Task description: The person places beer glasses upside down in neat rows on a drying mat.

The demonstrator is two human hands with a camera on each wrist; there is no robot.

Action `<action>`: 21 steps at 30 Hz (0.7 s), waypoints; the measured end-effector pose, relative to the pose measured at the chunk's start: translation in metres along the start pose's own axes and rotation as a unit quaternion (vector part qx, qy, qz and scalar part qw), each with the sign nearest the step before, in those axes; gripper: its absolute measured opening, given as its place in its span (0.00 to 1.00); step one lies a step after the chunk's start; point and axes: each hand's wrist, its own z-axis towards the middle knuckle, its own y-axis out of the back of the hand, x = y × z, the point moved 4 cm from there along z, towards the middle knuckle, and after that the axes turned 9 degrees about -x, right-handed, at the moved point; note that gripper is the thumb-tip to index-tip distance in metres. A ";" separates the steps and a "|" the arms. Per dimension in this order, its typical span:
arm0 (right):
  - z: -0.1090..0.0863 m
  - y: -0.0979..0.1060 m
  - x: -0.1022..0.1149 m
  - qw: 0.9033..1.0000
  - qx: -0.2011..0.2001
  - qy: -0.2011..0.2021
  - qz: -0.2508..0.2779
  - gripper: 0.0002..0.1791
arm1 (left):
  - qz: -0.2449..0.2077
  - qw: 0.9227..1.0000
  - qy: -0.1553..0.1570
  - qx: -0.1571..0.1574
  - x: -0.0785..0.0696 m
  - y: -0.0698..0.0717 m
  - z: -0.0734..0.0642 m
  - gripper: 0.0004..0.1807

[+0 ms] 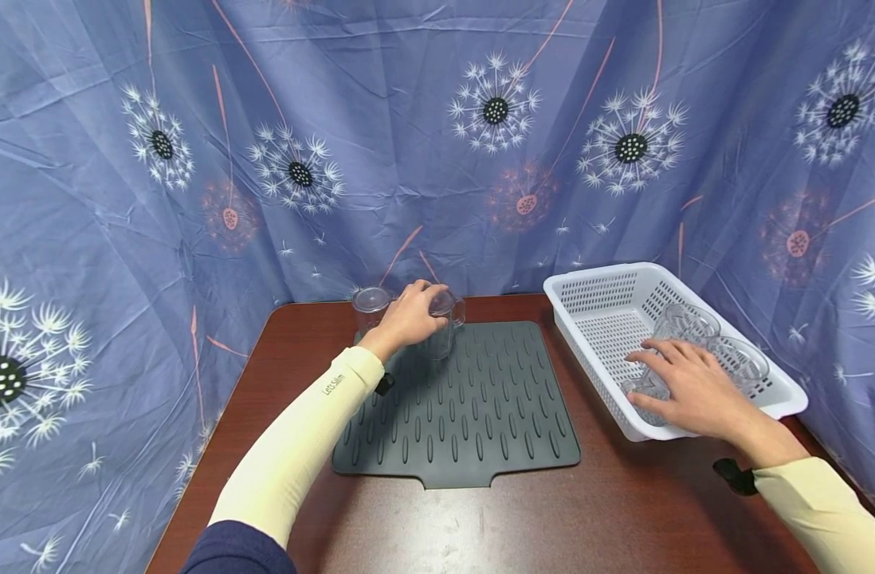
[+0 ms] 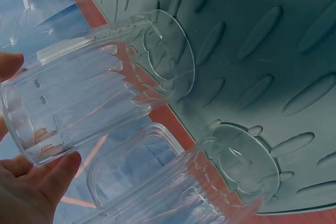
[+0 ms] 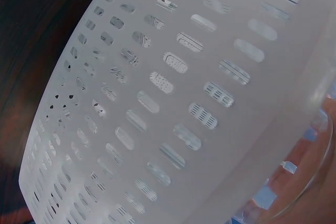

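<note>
A cream sleeve (image 1: 294,454) leads to the left hand (image 1: 409,317), fingers (image 2: 64,174) round an upturned mug (image 1: 439,343) — best released level; right hand (image 1: 699,392) over glassware (image 1: 687,321), fingers parted, hold unclear.

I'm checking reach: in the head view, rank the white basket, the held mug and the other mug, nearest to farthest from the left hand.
From the left hand:
1. Held mug, in its fingers
2. Other mug, just left
3. White basket, far right
</note>
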 end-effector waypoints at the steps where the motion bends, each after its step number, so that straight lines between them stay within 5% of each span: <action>1: 0.000 0.000 0.000 1.000 0.001 -0.001 0.001 0.33 | -0.001 1.000 0.001 -0.003 0.000 0.000 0.000 0.35; 21: 0.000 0.001 0.001 1.000 -0.010 0.013 0.001 0.33 | -0.057 0.998 0.009 -0.018 0.007 -0.001 0.002 0.36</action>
